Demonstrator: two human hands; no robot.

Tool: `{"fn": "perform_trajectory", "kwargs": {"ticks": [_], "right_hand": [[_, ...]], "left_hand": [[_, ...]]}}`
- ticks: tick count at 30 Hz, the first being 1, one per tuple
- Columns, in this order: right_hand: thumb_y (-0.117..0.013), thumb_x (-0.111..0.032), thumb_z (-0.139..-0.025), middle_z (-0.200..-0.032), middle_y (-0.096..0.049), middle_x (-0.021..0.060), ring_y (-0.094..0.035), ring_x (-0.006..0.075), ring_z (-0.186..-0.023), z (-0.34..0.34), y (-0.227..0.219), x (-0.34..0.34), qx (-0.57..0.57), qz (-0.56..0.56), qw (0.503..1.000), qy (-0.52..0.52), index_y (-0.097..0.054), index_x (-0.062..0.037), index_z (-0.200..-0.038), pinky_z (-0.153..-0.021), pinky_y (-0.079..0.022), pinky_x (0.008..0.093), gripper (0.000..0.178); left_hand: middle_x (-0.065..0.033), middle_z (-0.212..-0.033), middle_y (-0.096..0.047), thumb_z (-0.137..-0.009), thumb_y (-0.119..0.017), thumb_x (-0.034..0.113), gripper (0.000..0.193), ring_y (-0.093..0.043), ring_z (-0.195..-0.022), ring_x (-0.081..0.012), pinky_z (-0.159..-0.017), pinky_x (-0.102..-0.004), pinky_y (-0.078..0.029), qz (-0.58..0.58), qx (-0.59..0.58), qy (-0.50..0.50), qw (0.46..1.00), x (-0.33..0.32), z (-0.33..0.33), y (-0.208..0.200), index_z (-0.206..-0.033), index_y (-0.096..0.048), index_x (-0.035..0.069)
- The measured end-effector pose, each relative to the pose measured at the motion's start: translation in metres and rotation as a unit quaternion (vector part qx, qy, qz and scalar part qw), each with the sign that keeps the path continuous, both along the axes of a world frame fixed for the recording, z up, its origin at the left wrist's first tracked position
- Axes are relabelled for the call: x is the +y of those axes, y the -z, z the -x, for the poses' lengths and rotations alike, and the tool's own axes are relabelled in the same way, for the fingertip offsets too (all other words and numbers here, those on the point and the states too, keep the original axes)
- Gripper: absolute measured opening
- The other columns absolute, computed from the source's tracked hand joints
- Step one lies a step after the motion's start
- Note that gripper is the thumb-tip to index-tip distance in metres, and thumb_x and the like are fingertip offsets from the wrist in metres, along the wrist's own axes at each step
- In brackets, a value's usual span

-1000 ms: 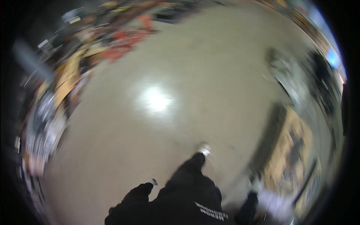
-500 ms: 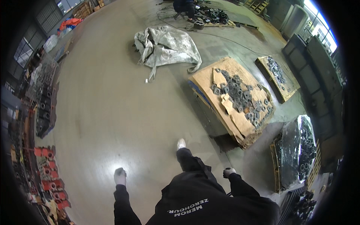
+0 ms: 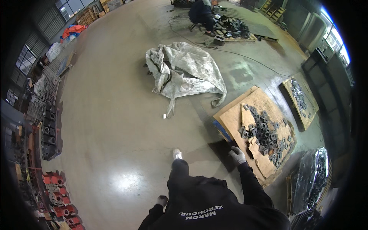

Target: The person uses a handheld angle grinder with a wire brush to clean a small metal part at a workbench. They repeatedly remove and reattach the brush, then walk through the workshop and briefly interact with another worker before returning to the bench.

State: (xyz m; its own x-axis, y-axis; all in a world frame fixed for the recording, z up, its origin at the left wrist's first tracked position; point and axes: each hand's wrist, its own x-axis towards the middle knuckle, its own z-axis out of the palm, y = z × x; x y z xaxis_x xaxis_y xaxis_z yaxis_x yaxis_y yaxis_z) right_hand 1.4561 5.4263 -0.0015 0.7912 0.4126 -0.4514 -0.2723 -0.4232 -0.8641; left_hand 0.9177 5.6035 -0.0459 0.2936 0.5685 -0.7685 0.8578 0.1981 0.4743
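Observation:
My right hand [image 3: 237,155], in a grey glove, is held forward beside the near left edge of a cardboard-topped stack [image 3: 229,109]. Its fingers are loosely bent, with thumb and fingers apart and nothing seen between them. Whether it touches the edge, I cannot tell. On the cardboard lies a heap of dark metal parts [image 3: 264,132] with round holes, beside torn cardboard pieces. Low by my left side, my gloved left hand [image 3: 162,200] is curled closed, with nothing visible in it. My white shoe [image 3: 177,154] shows ahead on the floor.
A crumpled whitish bulk bag [image 3: 191,71] lies ahead. Another low pallet [image 3: 305,117] and a plastic-wrapped load [image 3: 308,184] stand right. Red castings [image 3: 57,197] line the left. Farther off, a person [image 3: 201,16] sits by metal parts [image 3: 235,27]; a cable crosses the floor.
I have moved forward, so the bag and cardboard-topped stack sit lower in view. My right hand has swung forward to the stack's edge; my left hand has swung back toward my body.

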Motion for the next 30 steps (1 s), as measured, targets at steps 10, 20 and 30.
{"fn": "perform_trajectory", "kwargs": {"ticks": [10, 20, 30], "right_hand": [[-0.061, -0.008, -0.088, -0.08, -0.064, 0.0112, -0.062, 0.0214, -0.059, -0.009, 0.052, 0.037, 0.191, 0.112, 0.949, 0.224, -0.056, 0.0001, -0.126, -0.052, -0.053, 0.0349, 0.039], [-0.061, -0.014, -0.091, -0.078, -0.063, 0.0124, -0.063, 0.0247, -0.06, -0.186, 0.096, 0.149, 0.264, 0.077, 0.918, 0.285, -0.06, -0.0021, -0.118, -0.055, -0.055, 0.0391, 0.03], [-0.063, -0.017, -0.088, -0.094, -0.073, 0.014, -0.069, 0.0185, -0.075, -0.455, 0.042, 0.286, 0.056, 0.037, 0.977, 0.202, -0.056, 0.0008, -0.132, -0.072, -0.056, 0.0321, 0.048]], "left_hand": [[-0.0052, -0.081, -0.066, -0.093, -0.065, 0.019, 0.021, -0.061, -0.068, -0.0138, -0.06, -0.0289, -0.051, -0.1, -0.128, -0.13, 0.978, 0.444, -0.201, -0.009, -0.108, -0.065, 0.005], [-0.0088, -0.086, -0.065, -0.092, -0.062, 0.006, 0.022, -0.063, -0.066, -0.0185, -0.057, -0.0338, -0.053, -0.043, -0.094, -0.053, 0.993, 0.526, -0.43, -0.029, -0.113, -0.062, -0.001], [-0.0143, -0.094, -0.07, -0.085, -0.065, 0.01, 0.031, -0.069, -0.078, -0.0212, -0.068, -0.0334, -0.056, -0.016, -0.013, 0.175, 0.984, 0.514, -0.661, -0.036, -0.113, -0.066, -0.004]]}}
